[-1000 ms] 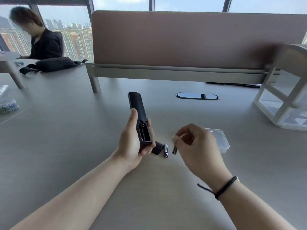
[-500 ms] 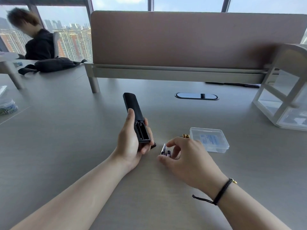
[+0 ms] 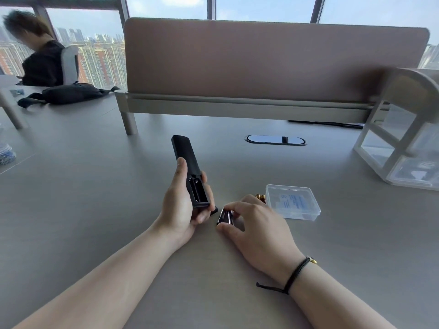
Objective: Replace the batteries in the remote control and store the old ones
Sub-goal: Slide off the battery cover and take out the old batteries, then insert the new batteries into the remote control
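At the near centre of the grey desk (image 3: 95, 210), the left hand (image 3: 183, 207) is wrapped round the lower end of the black remote control (image 3: 187, 162), back side up, cover off. Battery compartment (image 3: 198, 192) open, contact springs visible at its far end; no cells seen in it. The remote points away and slightly left, its far end raised off the desk.

Just right of the left hand, the right hand (image 3: 259, 226) rests low on the desk, thumb and forefinger closed on two dark batteries (image 3: 225, 217) lying side by side on the surface. Whether they are lifted clear of the desk: cannot tell.

A small dark piece (image 3: 214, 210) shows between the hands, mostly hidden; identity uncertain.

Right of the right hand: clear plastic box (image 3: 293, 201) with a lid, on the desk. Gold-ended batteries (image 3: 260, 197) lie against its left side, partly hidden by the right fingers.

Black cord bracelet (image 3: 297, 273) on the right wrist. Far right: white storage rack (image 3: 401, 138). Far left: a seated person (image 3: 40, 60), black bag (image 3: 69, 93) on the desk nearby.
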The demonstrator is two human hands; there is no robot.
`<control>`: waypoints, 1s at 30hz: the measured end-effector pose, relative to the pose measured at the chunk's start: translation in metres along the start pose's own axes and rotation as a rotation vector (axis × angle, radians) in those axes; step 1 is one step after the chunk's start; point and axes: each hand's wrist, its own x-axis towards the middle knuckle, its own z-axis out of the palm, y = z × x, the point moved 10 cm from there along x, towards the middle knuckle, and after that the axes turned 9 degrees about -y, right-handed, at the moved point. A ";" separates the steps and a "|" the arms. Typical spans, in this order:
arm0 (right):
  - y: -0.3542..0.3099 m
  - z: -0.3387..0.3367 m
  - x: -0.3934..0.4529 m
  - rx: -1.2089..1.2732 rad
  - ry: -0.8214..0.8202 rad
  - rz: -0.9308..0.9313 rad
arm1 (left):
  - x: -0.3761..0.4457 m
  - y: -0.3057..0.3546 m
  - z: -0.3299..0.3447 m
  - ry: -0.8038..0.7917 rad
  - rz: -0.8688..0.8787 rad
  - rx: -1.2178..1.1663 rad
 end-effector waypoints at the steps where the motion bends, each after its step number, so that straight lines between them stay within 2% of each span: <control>1: -0.002 0.001 0.000 -0.012 -0.004 -0.009 | 0.000 0.000 0.001 -0.004 -0.001 0.005; 10: -0.008 0.001 -0.002 -0.053 -0.049 -0.061 | 0.001 0.001 0.000 -0.028 0.010 -0.045; 13: -0.003 -0.008 -0.004 -0.060 -0.018 -0.031 | 0.001 0.001 -0.001 -0.022 0.005 -0.050; 16: 0.005 -0.021 -0.008 -0.166 0.051 0.045 | 0.000 0.001 -0.001 -0.013 0.002 -0.051; 22: 0.008 -0.012 -0.011 -0.298 -0.008 0.127 | 0.001 0.001 0.000 -0.029 0.015 -0.054; 30: 0.006 -0.012 -0.009 -0.301 0.033 0.106 | 0.001 0.001 0.000 -0.027 0.014 -0.016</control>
